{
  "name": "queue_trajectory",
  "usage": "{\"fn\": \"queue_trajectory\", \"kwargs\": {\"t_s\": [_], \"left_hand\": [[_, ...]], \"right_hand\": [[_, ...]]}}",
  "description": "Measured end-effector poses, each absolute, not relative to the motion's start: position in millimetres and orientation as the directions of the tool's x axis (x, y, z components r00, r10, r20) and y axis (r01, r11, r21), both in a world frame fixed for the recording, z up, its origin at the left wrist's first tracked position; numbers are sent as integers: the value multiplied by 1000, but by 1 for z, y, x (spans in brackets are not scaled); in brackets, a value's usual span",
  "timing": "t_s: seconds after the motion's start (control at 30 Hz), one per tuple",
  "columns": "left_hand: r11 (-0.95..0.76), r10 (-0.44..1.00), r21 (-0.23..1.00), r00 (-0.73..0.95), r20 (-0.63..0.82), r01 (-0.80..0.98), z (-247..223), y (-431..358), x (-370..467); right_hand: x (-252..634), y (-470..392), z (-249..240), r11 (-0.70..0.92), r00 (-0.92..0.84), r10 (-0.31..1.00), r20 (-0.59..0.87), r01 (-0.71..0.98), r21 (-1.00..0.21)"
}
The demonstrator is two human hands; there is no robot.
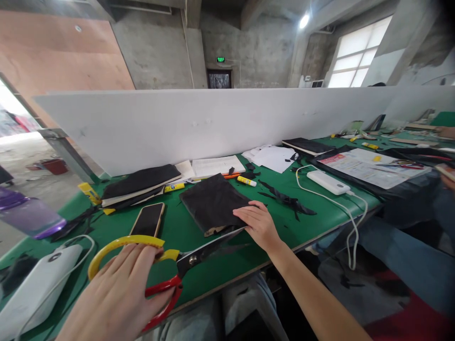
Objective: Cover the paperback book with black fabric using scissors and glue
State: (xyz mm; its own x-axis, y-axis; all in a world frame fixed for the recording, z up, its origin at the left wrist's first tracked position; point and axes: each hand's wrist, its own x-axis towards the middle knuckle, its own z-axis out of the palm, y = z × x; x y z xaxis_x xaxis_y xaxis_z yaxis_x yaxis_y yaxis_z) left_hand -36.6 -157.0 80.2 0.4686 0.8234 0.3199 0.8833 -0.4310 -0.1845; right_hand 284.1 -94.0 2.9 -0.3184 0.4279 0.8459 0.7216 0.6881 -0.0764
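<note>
Around the flat, folded black sheet (213, 203), we have a bare lane of green tabletop (176, 218) at nine o'clock, bounded by a gold-rimmed black phone (147, 219). Our yellow-and-red-handled metal scissors (193, 260) bar six o'clock, ragged black strips (290, 203) three, a yellow-and-white cylindrical glue stick (246, 181) two.

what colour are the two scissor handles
The upper handle is yellow and the lower handle is red, as the head view shows.

Two power banks (40, 289) (327, 182) accompany one pair of scissors (192, 260) (plus one purple bottle (31, 215)).
</note>
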Motion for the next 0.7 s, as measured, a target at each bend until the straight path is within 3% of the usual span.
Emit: {"fn": "queue_trajectory", "kwargs": {"t_s": [0.23, 0.7], "left_hand": [[-376, 817, -265, 453, 357, 888, 60, -138, -77], [-305, 861, -193, 357, 363, 933, 69, -135, -65]], "right_hand": [[283, -95, 6, 671, -291, 454, 842, 733, -109], [283, -96, 8, 684, -294, 436, 850, 723, -101]]}}
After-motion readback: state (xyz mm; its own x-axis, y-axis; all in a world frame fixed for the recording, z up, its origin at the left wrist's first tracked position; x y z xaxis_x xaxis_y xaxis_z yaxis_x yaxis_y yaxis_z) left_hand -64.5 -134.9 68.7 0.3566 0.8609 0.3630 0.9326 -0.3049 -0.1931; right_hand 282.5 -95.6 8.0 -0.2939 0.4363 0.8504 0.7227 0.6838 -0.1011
